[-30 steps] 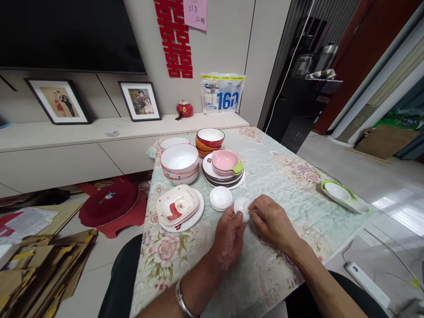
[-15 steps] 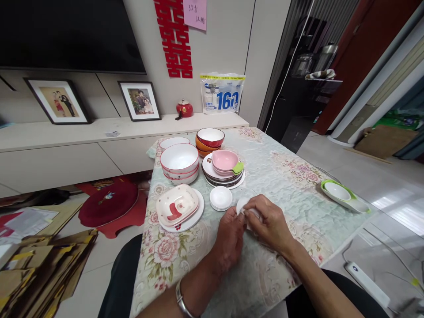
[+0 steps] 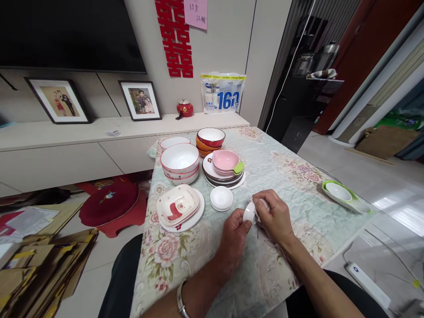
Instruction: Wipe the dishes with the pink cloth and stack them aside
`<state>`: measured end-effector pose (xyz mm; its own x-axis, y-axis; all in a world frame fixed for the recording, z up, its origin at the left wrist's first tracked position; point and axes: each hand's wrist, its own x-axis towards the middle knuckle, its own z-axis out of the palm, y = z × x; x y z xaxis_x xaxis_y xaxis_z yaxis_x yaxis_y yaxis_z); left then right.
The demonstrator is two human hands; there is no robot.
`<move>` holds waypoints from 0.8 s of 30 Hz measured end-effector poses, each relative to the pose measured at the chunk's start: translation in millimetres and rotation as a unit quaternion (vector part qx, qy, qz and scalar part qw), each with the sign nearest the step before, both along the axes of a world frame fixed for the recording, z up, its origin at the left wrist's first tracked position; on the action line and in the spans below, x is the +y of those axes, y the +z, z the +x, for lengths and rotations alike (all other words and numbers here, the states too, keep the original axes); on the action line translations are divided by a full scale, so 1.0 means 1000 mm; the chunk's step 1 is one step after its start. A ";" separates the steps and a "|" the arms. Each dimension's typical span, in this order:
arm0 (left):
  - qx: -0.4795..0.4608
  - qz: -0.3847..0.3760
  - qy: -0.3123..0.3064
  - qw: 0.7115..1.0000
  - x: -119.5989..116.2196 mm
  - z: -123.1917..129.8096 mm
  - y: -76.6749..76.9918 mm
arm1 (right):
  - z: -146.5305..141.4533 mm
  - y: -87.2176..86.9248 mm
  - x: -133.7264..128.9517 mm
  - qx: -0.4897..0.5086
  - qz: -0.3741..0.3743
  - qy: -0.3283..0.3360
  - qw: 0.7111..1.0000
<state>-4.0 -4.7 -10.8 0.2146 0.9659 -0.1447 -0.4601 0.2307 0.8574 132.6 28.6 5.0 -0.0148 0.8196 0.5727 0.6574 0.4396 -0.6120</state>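
A small white dish point(image 3: 249, 213) is tilted on edge just above the table, between my two hands. My left hand point(image 3: 234, 234) pinches its near left side, thumb on top. Against its right side my right hand point(image 3: 274, 217) closes its fingers, with something pale and crumpled partly showing under them; what it is I cannot make out. Just left of the hands, a short stack of matching small white dishes point(image 3: 221, 197) rests on the tablecloth. Beyond it is a stack of dark-rimmed plates point(image 3: 209, 167) carrying pink bowls point(image 3: 225, 160) with a green handle.
Rectangular patterned dishes point(image 3: 177, 204) sit on a white plate point(image 3: 198, 217) at the left. Behind them stand red-rimmed white bowls point(image 3: 179, 158) and red and orange bowls point(image 3: 210, 138). A green-edged dish point(image 3: 346, 198) lies near the table's right edge.
Both hands have shifted slightly right with the small white dish. It is turned more on edge, and my right hand's grip has moved round to its right side.
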 end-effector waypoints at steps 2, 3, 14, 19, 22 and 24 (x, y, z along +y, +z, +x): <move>-0.021 0.021 0.002 1.000 0.001 0.000 0.001 | -0.009 0.004 -0.007 -0.031 0.049 0.048 0.997; -0.035 0.032 0.002 0.999 0.001 0.000 0.001 | -0.013 0.006 -0.009 -0.046 0.064 0.074 0.994; -0.073 0.005 0.025 0.997 0.001 0.002 0.006 | 0.005 -0.006 0.008 0.229 -0.210 0.046 0.949; -0.070 0.002 0.004 0.998 0.003 0.001 0.006 | 0.003 -0.008 0.006 0.322 -0.248 0.032 0.913; -0.056 -0.009 -0.032 0.998 0.003 -0.001 0.007 | 0.004 -0.005 0.005 0.225 -0.197 0.012 0.954; -0.060 -0.020 -0.048 0.997 0.002 -0.002 0.008 | 0.004 -0.002 0.004 0.131 -0.142 0.022 0.981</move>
